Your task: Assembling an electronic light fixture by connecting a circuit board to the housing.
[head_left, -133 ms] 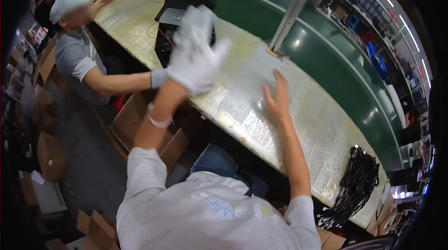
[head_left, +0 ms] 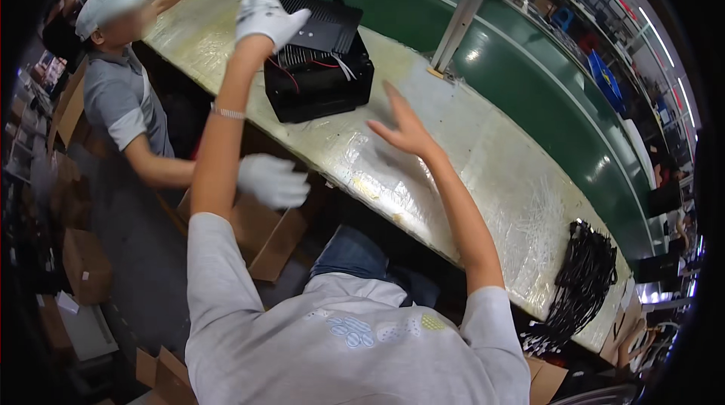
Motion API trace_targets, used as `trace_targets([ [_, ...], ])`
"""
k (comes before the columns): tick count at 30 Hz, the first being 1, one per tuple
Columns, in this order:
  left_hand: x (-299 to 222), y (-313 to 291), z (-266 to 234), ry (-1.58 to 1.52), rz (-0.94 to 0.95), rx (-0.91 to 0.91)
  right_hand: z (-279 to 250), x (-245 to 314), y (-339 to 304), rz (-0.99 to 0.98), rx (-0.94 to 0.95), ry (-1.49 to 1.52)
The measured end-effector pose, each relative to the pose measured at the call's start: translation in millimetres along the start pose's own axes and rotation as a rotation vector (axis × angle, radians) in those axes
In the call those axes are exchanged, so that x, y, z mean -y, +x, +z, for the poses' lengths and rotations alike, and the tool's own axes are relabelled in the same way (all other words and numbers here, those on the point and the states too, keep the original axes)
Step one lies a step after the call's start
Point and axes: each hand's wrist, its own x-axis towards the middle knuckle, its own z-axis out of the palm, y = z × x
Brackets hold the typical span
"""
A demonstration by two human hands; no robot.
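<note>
No readable text, label, brand, number or sign on anything in view.

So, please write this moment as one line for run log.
left hand: gloved, open, at finned panel, contact unclear | right hand: bare, open, empty | finned panel: over black box | black cables: on table

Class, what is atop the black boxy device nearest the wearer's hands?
A black ribbed panel, thin red wires and white wires; whatever the panel covers cannot be seen.
</note>
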Motion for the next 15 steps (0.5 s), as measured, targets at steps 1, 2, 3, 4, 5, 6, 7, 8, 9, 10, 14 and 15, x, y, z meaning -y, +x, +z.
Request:
trace_targets([
  [1,10.9,14.7,11.5,0.067,-0.065,0.099,8.2,-4.5,10.0,-0.096,0.018,0.034],
  [2,28.7,33.1,29.9,0.048,-0.080,0.269,12.9,-9.6,23.3,-0.096,0.009,0.028],
  [3,51.6,52.7,45.0,-0.049,-0.089,0.498,19.0,-10.7,32.4,0.074,0.073,0.205],
  [4,54.1,58.6,50.6,-0.252,-0.088,0.589,20.2,-17.1,36.3,0.267,0.114,0.374],
  [5,55.5,58.2,53.6,-0.453,-0.093,0.681,18.5,-19.7,41.3,0.289,0.085,0.365],
  [6,58.7,53.1,62.9,-0.545,-0.117,0.570,14.8,-18.7,46.2,0.287,0.137,0.270],
  [7,59.8,48.8,73.8,-0.641,-0.139,0.463,12.3,-18.5,46.5,0.292,0.191,0.174],
  [8,65.1,51.5,72.2,-0.679,-0.138,0.502,20.4,-18.3,44.8,0.280,0.119,0.147],
  [9,77.9,50.5,79.8,-0.742,-0.134,0.407,30.2,-16.2,42.8,0.264,0.054,0.121],
  [10,98.0,47.1,81.5,-0.772,-0.076,0.443,31.3,3.9,38.9,0.272,0.074,0.120],
  [14,34.8,-24.2,86.4,-1.251,-0.074,0.446,-28.2,57.9,-55.1,0.304,0.086,0.179],
  [15,7.2,-52.0,80.5,-1.359,-0.007,0.469,-43.7,66.2,-88.2,0.309,0.018,0.198],
])
